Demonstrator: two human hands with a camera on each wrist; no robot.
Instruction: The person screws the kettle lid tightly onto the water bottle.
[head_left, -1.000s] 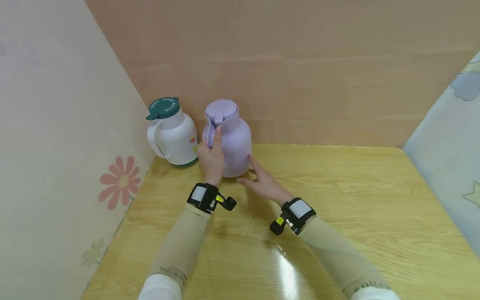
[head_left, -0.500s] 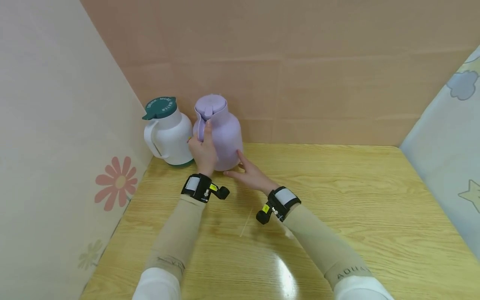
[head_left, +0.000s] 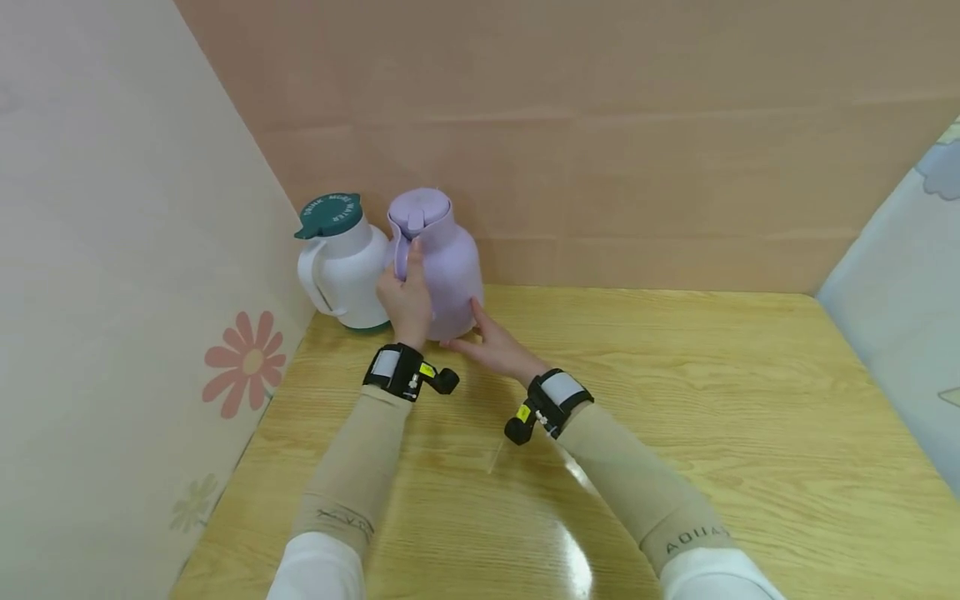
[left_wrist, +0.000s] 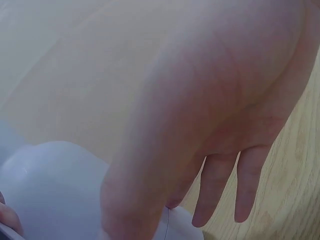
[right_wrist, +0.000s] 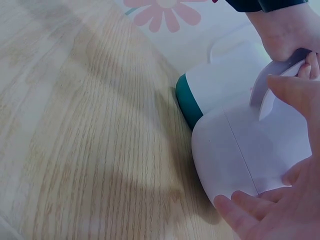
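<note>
Both my forearms reach forward over the worktop (head_left: 675, 400), wrists low, toward its far left corner. My right hand (head_left: 491, 346) lies flat-fingered against the lower right side of the lilac jug (head_left: 442, 267), steadying it; nothing is clasped there. My left hand (head_left: 407, 296) has its grip closed around the jug's handle, thumb pointing up along it. The jug stands upright near the back wall, touching or nearly touching the white jug (head_left: 345, 271) with the green lid (head_left: 327, 214) on its left. Judgement: smooth hard plastic, likely slippery on the body and heavy if filled; the handle is the sound place to hold, with a palm low for support.
</note>
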